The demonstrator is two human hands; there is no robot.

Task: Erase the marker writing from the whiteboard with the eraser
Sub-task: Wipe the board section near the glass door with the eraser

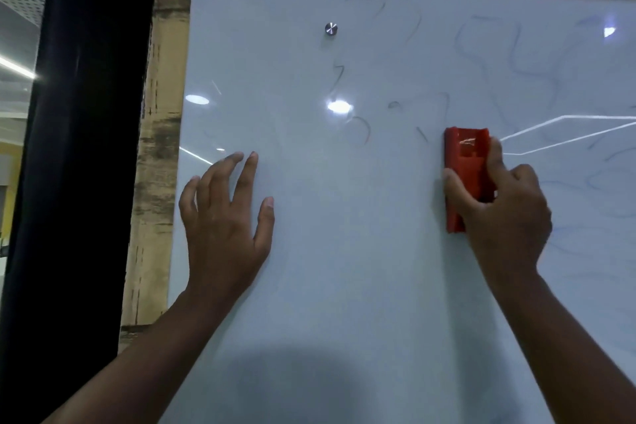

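Head view of a glossy white wall-mounted whiteboard (361, 251) fixed by a round silver metal stud (331, 28) near its upper edge. A red rectangular plastic eraser (464, 165) stands upright against the whiteboard, below and to the right of the stud. The right hand (499, 213) grips the eraser from its lower right, the thumb lying on its left edge and the fingers curled over its right side; the upper half of the eraser shows above the hand. The left hand (225, 217) lies well to the left of the eraser and below-left of the stud, fingers straight and spread, held against or just off the whiteboard; contact cannot be told. Faint grey-blue marker writing (481, 45) remains above the eraser and to its right, with a few short strokes between the stud and the eraser. The board between the two hands and below them carries almost no marks. Left of the whiteboard are a strip of stained tan wall (161, 148) and a dark vertical frame (79, 148).
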